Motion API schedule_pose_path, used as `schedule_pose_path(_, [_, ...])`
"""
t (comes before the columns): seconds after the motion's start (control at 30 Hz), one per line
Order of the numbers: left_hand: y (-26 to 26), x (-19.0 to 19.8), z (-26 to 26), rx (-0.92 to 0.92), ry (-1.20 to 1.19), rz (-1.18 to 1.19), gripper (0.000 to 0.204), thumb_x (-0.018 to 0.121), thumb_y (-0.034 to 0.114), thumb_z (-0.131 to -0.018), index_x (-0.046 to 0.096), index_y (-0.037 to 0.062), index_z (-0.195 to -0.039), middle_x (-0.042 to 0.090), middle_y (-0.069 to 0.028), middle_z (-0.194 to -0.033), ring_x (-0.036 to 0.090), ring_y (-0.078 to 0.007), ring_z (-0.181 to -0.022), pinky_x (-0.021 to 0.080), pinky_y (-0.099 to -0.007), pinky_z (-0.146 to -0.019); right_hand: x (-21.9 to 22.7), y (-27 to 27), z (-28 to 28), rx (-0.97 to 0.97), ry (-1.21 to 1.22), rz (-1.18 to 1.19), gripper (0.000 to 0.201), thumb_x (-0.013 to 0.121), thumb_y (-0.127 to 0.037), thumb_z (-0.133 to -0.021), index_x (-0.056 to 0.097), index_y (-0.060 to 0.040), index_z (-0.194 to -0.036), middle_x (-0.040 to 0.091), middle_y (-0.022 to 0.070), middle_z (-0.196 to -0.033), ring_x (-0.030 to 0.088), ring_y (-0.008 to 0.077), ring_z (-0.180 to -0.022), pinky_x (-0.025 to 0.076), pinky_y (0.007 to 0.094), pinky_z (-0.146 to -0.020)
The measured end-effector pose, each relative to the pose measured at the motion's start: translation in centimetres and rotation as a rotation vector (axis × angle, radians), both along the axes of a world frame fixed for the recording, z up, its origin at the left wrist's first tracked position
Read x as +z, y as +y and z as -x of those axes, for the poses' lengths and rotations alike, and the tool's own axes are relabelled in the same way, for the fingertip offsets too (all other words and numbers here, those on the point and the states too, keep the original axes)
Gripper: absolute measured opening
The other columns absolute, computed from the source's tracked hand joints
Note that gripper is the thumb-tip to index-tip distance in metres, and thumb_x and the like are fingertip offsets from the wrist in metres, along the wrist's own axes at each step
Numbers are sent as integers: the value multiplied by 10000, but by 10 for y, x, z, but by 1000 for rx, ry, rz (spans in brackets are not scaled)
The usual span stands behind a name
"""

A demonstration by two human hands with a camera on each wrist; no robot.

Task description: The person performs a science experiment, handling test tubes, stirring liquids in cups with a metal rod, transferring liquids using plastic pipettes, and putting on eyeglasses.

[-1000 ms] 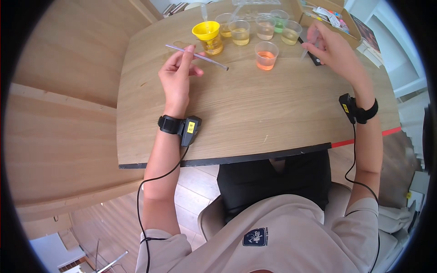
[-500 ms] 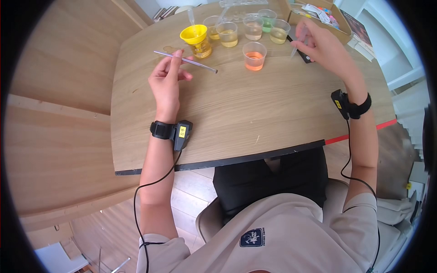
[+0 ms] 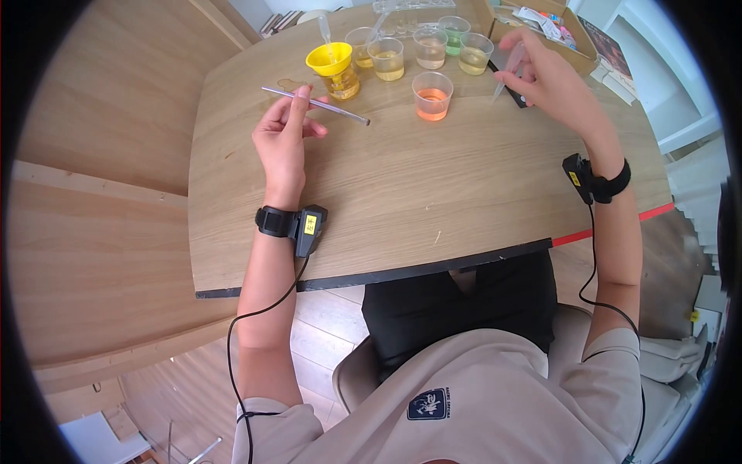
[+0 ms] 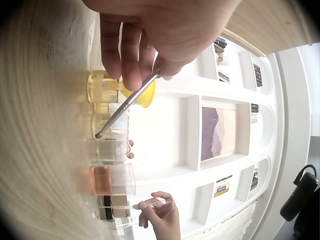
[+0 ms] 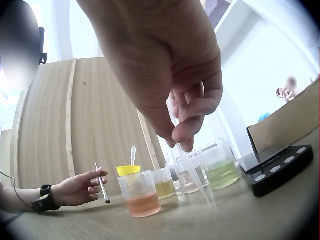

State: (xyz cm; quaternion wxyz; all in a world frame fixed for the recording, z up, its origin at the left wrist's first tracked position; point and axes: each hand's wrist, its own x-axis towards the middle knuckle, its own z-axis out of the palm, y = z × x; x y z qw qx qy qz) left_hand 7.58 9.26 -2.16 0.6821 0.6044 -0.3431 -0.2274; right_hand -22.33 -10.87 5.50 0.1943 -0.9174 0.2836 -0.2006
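My left hand [image 3: 284,139] pinches a slim brush [image 3: 334,108] between thumb and fingers, left of the cups. Its small brown tip [image 4: 99,134] points down and to the right in the head view. At the right, my right hand [image 3: 547,81] holds a clear plastic dropper pipette [image 5: 191,170], narrow end down over the table. Between the hands stands a clear cup of orange liquid [image 3: 432,100]. Behind the left fingers, a yellow funnel [image 3: 328,62] sits on a container of amber liquid [image 3: 345,87], with another pipette [image 3: 325,29] upright in it.
Several clear cups of pale yellow [image 3: 386,66], pinkish and green liquid [image 3: 454,39] stand at the back, near a clear rack [image 3: 417,6]. A black case with round pans [image 5: 280,167] lies by the right hand. Behind it is a cardboard box [image 3: 583,58] of supplies.
The head view has shifted slightly, so the table sits further left in it. Both hands keep their holds; the pipette in the right hand has tilted slightly, and more of it shows.
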Motion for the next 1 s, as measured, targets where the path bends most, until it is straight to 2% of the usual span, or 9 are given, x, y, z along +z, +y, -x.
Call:
schedule_pose_path(0.17, [-1, 0, -1, 0, 3, -5, 348, 668, 311, -992, 689, 9, -1163, 758, -129, -1003, 601, -79, -589, 499, -214, -595, -3, 1, -1, -8, -52, -20, 402, 690, -196, -936, 472, -93, -1258, 601, 40, -787, 586, 139, -578, 470, 283, -540])
schedule_pose_path(0.3, [-1, -1, -2, -1, 1, -12, 357, 665, 314, -993, 687, 5, -1170, 758, -130, -1002, 600, -78, -591, 497, -213, -595, -5, -1, -1, -10, -67, -87, 424, 692, -196, -938, 467, -102, -1284, 605, 27, -791, 575, 118, -581, 470, 268, -545])
schedule_pose_path(0.37, [-1, -1, -1, -5, 1, -13, 359, 664, 316, -994, 687, 4, -1172, 758, -129, -1001, 600, -77, -592, 496, -213, -595, -9, -3, -1, 21, -139, -163, 413, 702, -194, -933, 478, -89, -1264, 604, 12, -786, 552, 98, -567, 451, 245, -537])
schedule_pose_path(0.5, [0, -2, -1, 0, -12, -23, 378, 659, 328, -997, 681, -1, -1182, 758, -129, -1007, 598, -79, -590, 496, -216, -600, -15, -15, 1, 53, -164, -146, 360, 723, -204, -925, 544, -72, -1208, 615, -13, -774, 522, 68, -555, 420, 223, -519])
schedule_pose_path(0.57, [1, -2, 0, 5, -18, -31, 390, 656, 334, -998, 675, -5, -1192, 758, -129, -1011, 598, -80, -590, 496, -218, -602, -19, -31, 2, 53, -257, -237, 277, 735, -237, -927, 623, -73, -1120, 628, -30, -763, 503, 39, -551, 386, 205, -502])
schedule_pose_path(0.67, [0, 1, 2, 1, -26, -19, 418, 645, 346, -1004, 656, -13, -1219, 756, -132, -1041, 600, -82, -594, 502, -220, -611, -20, -40, 5, 15, -326, -380, 250, 715, -290, -949, 662, -78, -1072, 644, -33, -772, 487, 20, -546, 368, 186, -491])
schedule_pose_path(0.9, [-1, -1, 1, -18, -25, -10, 440, 606, 338, -1027, 617, -31, -1266, 740, -140, -1126, 607, -87, -606, 512, -223, -623, -35, -40, 6, 8, -452, -680, 350, 632, -382, -993, 652, -40, -1066, 649, -29, -780, 491, 9, -571, 374, 165, -487])
schedule_pose_path(1.0, [0, 0, 3, -5, -27, -9, 423, 595, 321, -1034, 609, -32, -1267, 735, -142, -1141, 606, -90, -610, 508, -223, -622, -41, -48, 13, -12, -547, -821, 359, 607, -394, -1007, 649, -42, -1062, 601, -45, -735, 466, 1, -572, 351, 165, -485])
